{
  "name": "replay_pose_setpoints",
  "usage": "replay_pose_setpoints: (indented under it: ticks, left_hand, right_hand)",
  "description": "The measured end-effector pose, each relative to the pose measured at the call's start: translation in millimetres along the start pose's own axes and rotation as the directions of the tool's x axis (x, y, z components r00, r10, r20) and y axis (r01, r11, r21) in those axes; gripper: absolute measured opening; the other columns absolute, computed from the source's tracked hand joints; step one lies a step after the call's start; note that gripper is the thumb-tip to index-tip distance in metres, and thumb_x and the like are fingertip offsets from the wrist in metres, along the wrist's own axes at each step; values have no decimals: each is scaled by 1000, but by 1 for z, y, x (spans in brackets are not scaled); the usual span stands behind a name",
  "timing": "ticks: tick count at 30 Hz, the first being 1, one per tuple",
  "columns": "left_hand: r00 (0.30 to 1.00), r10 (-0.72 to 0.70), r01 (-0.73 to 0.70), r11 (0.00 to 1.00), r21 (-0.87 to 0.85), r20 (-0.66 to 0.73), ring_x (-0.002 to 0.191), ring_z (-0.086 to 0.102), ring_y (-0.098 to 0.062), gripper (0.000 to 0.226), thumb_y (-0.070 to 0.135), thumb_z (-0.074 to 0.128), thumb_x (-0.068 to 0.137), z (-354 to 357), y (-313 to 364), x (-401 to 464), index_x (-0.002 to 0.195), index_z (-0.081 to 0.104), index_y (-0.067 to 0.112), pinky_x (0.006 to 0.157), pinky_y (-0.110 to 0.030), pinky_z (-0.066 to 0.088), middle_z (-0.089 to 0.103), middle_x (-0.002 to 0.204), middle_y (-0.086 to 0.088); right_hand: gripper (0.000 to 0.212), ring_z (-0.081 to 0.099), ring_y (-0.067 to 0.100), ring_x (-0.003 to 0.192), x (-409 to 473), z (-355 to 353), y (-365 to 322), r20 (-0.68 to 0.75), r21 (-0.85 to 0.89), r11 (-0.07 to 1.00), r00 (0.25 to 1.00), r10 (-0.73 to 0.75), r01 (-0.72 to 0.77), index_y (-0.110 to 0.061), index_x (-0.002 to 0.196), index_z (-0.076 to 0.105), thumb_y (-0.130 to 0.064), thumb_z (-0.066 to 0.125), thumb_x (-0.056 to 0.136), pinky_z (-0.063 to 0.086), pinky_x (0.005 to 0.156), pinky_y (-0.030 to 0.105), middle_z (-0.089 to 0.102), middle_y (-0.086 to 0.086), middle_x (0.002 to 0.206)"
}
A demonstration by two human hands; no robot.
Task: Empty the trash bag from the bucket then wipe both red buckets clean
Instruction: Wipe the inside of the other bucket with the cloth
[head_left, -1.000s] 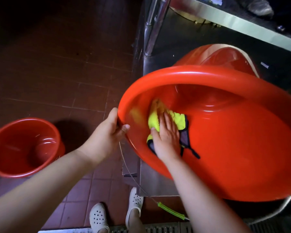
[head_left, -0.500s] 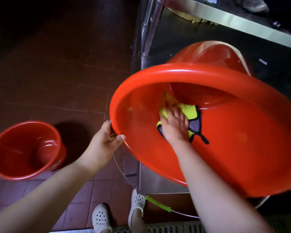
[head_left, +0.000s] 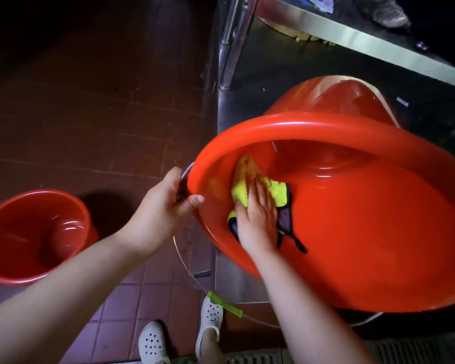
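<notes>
While L hand (head_left: 166, 211) grips round glossy bucket (head_left: 378, 232), R hand (head_left: 258, 219) flattens fuzzy cloth (head_left: 250, 185).

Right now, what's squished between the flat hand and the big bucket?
A yellow cloth, pressed under the right hand against the bucket's inner wall, head view.

2 red buckets: 1 big red bucket (head_left: 365, 232) tilted, 1 smaller red bucket (head_left: 34, 235) on floor. 1 yellow cloth (head_left: 273, 191) w/ dark trim. 2 hands: left hand (head_left: 163, 206), right hand (head_left: 258, 219). 2 white clogs: left clog (head_left: 153, 342), right clog (head_left: 210, 321). 1 green handle grip (head_left: 225, 306).
</notes>
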State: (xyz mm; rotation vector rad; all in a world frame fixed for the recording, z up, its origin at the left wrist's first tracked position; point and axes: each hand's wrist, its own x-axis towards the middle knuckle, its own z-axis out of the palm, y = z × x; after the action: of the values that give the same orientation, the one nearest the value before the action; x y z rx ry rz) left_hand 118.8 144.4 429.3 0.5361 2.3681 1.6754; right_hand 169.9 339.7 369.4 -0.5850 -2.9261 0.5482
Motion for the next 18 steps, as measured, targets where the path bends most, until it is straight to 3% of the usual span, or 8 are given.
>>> replay_pose_setpoints:
  ticks: [3,7,11,13,15,18]
  left_hand:
    - [998,38,-37,999,-22,47,58,40,-3,27,19,65,86,-3,12,2,79,38,20,54,-20,37,46,65,8]
    - [992,116,-117,993,7,47,58,40,-3,25,28,61,89,-11,38,8,80,38,29,53,-16,34,47,64,18]
    - [987,158,-156,987,38,-40,56,46,-2,21,34,54,91,-23,76,18,86,39,22,50,-14,37,49,63,9]
    - [986,157,-151,982,111,-47,55,48,-6,23,37,52,91,-27,94,18,85,36,20,48,-19,36,49,64,5]
    - [988,144,-132,976,174,-58,55,48,-9,25,39,51,90,-30,109,17,82,33,23,48,-25,33,50,66,2]
    - [990,88,-63,976,206,-114,59,53,-15,29,34,59,87,-34,128,18,78,32,26,50,-31,34,52,67,2]
  right_hand:
    - [58,25,21,139,35,-12,34,5,-170,983,997,73,-71,-24,147,24,-36,44,94,17,111,34,23,0,155]
    - [52,37,26,128,59,-43,62,37,-380,916,987,155,-129,-34,140,37,-34,49,89,26,103,37,39,1,144]
    - [57,47,28,114,55,-77,49,157,-511,859,980,118,-21,-42,130,46,-31,64,77,36,94,37,52,1,123]
    - [55,49,25,110,48,-95,40,73,-534,845,995,70,-21,-43,128,46,-28,62,77,39,89,35,53,-2,120]
    - [60,51,25,105,44,-116,30,-107,-481,870,992,65,-109,-47,130,44,-25,61,77,39,82,35,55,-2,116]
    - [64,51,29,104,51,-147,20,-366,-322,922,926,88,-215,-42,134,45,-23,64,76,37,79,38,56,4,119]
